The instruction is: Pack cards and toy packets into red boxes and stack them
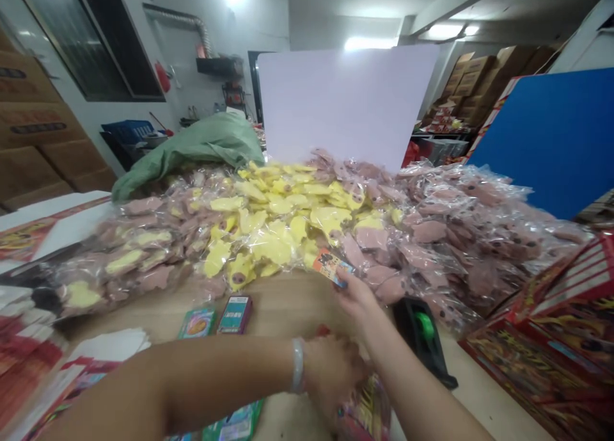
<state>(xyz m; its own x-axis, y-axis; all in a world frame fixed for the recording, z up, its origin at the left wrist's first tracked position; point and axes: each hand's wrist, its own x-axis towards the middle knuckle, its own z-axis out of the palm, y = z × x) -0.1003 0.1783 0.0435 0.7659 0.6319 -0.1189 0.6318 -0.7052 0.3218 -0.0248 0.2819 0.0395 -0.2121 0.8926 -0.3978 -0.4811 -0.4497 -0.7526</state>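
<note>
My right hand (355, 298) pinches a small printed card (332, 266) at its fingertips, right at the front of a big heap of clear plastic bags (307, 230). The bags hold flat pink and yellow pieces. My left hand (332, 378), with a pale bangle (297, 365) on its wrist, sits low over a red printed packet (363, 408). Its fingers are partly hidden, so I cannot tell whether it grips the packet. A black tape dispenser (421, 338) with a green core stands to the right of my right wrist.
Small printed packets (235, 315) lie on the wooden table (283, 300), and a green one (235, 425) lies under my left forearm. Red printed boxes (542, 332) stack at the right. White-and-red sheets (91, 364) lie at the left. Behind stand a green sack (192, 150), white and blue boards, and cartons.
</note>
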